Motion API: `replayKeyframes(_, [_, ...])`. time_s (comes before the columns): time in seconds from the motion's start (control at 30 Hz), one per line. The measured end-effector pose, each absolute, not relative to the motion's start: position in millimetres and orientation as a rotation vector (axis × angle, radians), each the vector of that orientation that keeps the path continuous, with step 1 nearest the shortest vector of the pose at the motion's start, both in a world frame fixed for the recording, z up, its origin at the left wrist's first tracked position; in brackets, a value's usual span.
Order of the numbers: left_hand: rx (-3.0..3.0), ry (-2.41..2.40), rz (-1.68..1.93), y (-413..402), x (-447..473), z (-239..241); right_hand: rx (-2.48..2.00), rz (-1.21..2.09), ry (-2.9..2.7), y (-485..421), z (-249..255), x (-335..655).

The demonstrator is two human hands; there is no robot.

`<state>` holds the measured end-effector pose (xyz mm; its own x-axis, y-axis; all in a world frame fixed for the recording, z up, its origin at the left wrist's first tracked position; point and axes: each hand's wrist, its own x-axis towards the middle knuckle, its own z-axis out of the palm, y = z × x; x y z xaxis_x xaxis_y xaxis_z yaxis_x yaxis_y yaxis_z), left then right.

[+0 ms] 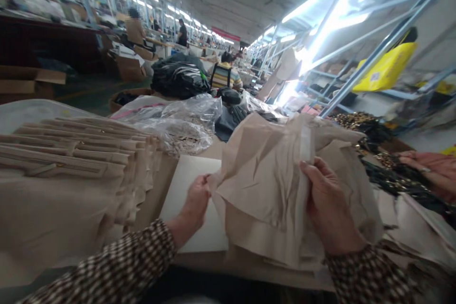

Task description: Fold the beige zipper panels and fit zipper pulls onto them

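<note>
Both hands grip a crumpled beige fabric piece [263,185], left hand [194,202] pinching its edge, right hand [326,206] fingers clamped on its fold, above the desk [192,185].

Bare left hand [194,202] and right hand [329,213], long sleeves [117,266] in small brown-and-cream check, snug cuffs

Right hand [329,209] fingers hidden behind beige fabric [263,171]; co-worker's hand [432,171] cut off at right edge.

fabric piece [270,185]: beige | sleeve [117,266]: brown-white check | bag [386,69]: yellow | board [192,199]: white
</note>
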<state>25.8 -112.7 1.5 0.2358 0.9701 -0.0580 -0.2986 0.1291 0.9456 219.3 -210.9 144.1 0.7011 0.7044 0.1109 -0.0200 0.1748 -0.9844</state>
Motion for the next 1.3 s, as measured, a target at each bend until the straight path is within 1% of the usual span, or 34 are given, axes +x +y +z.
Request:
replayKeyframes(0.07, [1.013, 1.004, 1.303, -109, 4, 15, -1.253, 0.6, -0.603, -209, 133, 216])
replayKeyframes(0.13, [1.348, 0.94, 1.406, -118, -10, 34, -1.201, 0.622, -0.584, -202, 123, 204])
replayKeyframes(0.17, [1.615, 0.814, 1.36, -126, -12, 44, -1.177, 0.639, -0.586, -197, 117, 194])
replayKeyframes(0.23, [2.094, 0.579, 1.129, -145, -10, 58, -1.13, 0.684, -0.599, -187, 106, 169])
replayKeyframes(0.3, [2.342, 0.595, 0.983, -156, -4, 62, -1.09, 0.724, -0.624, -180, 96, 145])
replayKeyframes(0.37, [2.409, 0.717, 0.938, -154, -3, 59, -1.084, 0.731, -0.69, -179, 89, 129])
replayKeyframes(0.43, [2.339, 0.736, 0.942, -143, -10, 55, -1.149, 0.671, -0.894, -184, 85, 126])
replayKeyframes(0.47, [2.259, 0.694, 0.954, -136, -17, 55, -1.22, 0.578, -1.059, -186, 84, 129])
replayKeyframes(0.53, [2.034, 0.589, 0.934, -124, -31, 58, -1.371, 0.283, -1.467, -191, 85, 141])
replayKeyframes(0.6, [1.775, 0.523, 0.825, -116, -44, 64, -1.436, -0.012, -1.82, -193, 86, 155])
replayKeyframes(0.63, [1.644, 0.507, 0.759, -115, -50, 67, -1.428, -0.086, -1.95, -192, 87, 160])
replayKeyframes(0.7, [1.407, 0.482, 0.638, -115, -58, 73, -1.369, -0.074, -2.119, -192, 87, 163])
replayKeyframes(0.8, [1.193, 0.472, 0.534, -121, -65, 77, -1.299, 0.09, -2.17, -193, 82, 156])
replayKeyframes(0.93, [1.101, 0.492, 0.45, -125, -74, 73, -1.286, 0.326, -2.03, -201, 70, 139])
replayKeyframes(1.0, [1.144, 0.526, 0.384, -122, -79, 71, -1.299, 0.416, -2.005, -205, 65, 136])
replayKeyframes(1.07, [1.376, 0.604, 0.35, -117, -84, 75, -1.354, 0.371, -2.054, -208, 65, 137])
replayKeyframes(1.1, [1.571, 0.667, 0.401, -115, -87, 80, -1.401, 0.277, -2.112, -210, 68, 139])
replayKeyframes(1.2, [2.25, 0.823, 0.804, -115, -91, 101, -1.539, -0.133, -2.351, -218, 88, 143])
replayKeyframes(1.23, [2.426, 0.799, 0.908, -119, -91, 108, -1.574, -0.238, -2.419, -221, 97, 143])
replayKeyframes(1.3, [2.677, 0.645, 0.978, -128, -89, 116, -1.617, -0.352, -2.481, -228, 114, 136])
